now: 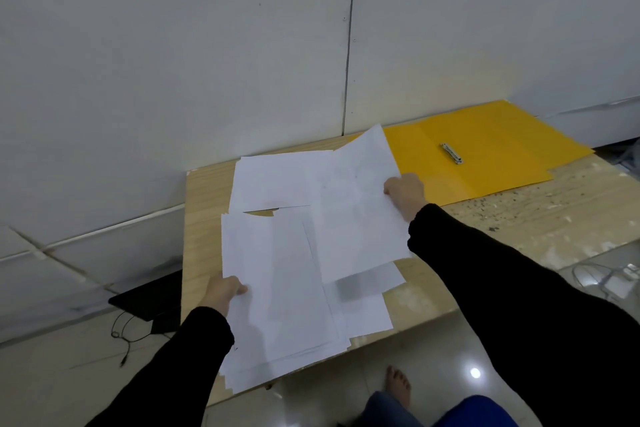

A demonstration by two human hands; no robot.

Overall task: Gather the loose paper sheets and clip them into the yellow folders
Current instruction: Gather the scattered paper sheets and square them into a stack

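Left hand grips stack, right hand — sheet

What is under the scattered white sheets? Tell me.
Mostly the wooden board. A yellow sliver shows through a gap between the sheets, perhaps another folder; paper covers the rest. The open yellow folder has its left edge hidden by the sheet in the right hand.

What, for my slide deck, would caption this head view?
Left hand and right hand grip loose sheets beside an open yellow folder.
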